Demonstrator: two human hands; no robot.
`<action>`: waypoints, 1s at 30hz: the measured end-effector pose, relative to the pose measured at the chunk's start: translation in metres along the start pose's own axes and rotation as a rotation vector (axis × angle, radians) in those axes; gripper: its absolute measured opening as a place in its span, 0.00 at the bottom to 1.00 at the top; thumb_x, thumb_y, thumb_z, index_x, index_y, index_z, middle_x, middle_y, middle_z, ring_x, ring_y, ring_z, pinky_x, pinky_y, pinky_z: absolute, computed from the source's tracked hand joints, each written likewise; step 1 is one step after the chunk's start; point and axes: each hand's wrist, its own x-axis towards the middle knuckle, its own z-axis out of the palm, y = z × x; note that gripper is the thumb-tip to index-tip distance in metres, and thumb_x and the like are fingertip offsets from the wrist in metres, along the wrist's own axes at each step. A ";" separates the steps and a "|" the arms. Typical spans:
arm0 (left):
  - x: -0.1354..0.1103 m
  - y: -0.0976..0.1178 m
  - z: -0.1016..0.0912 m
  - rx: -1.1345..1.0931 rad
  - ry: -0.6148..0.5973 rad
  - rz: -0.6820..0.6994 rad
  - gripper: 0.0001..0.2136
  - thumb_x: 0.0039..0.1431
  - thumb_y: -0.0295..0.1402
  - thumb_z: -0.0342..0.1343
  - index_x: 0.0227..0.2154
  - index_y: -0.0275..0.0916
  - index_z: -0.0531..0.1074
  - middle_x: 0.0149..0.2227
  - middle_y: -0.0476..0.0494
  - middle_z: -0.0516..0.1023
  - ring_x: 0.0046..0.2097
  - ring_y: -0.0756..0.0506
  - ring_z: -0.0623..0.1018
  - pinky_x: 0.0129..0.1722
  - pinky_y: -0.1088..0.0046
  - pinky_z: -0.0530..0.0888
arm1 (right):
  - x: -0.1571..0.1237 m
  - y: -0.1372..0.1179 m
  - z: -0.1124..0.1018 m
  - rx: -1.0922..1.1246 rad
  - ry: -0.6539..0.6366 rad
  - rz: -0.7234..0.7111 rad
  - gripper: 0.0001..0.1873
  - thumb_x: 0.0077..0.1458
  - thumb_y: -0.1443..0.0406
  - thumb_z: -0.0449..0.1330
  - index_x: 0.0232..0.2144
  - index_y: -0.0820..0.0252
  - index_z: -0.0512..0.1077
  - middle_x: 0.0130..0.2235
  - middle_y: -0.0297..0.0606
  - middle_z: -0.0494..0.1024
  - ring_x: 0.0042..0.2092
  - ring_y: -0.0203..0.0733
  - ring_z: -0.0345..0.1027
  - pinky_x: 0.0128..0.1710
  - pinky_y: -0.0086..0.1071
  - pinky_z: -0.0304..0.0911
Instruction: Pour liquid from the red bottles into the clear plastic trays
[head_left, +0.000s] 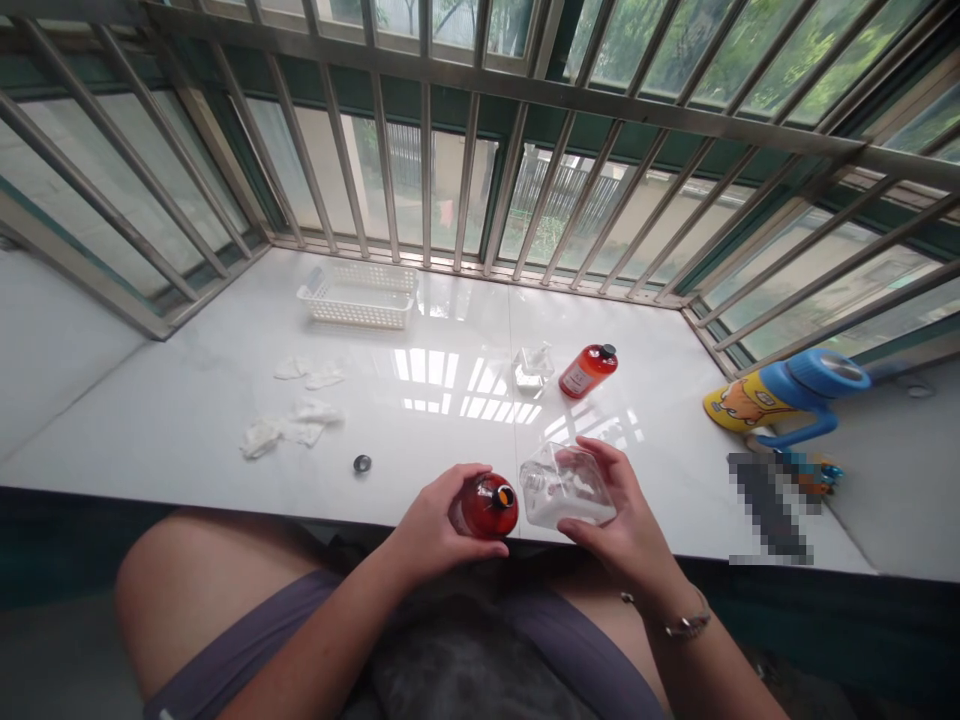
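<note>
My left hand [442, 520] is wrapped round a red-brown bottle [484, 515] whose cap is off, leaving its dark neck with an orange opening in view. Close beside it, my right hand [619, 510] grips a clear square-sided bottle [574, 490], tilted so that its neck points left toward the red bottle. The clear bottle looks empty, and the two bottles are slightly apart. On the white counter to the left lies a small black cap [362, 464]. Both hands are at the counter's front edge.
A white perforated basket [360, 310] stands at the back left, with crumpled white tissues [292, 425] in front. Farther back are a small clear container [533, 370] and a capped red bottle [589, 371]. A yellow-blue flask [780, 390] stands right, beside a blurred dark item [769, 505]. Window bars line the back.
</note>
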 end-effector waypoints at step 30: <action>0.000 0.003 0.006 -0.002 0.008 0.022 0.42 0.43 0.47 0.83 0.61 0.46 0.74 0.60 0.39 0.81 0.62 0.32 0.81 0.66 0.52 0.77 | 0.003 -0.019 -0.013 -0.189 -0.087 -0.101 0.46 0.54 0.55 0.79 0.69 0.49 0.65 0.61 0.50 0.78 0.59 0.56 0.78 0.53 0.44 0.80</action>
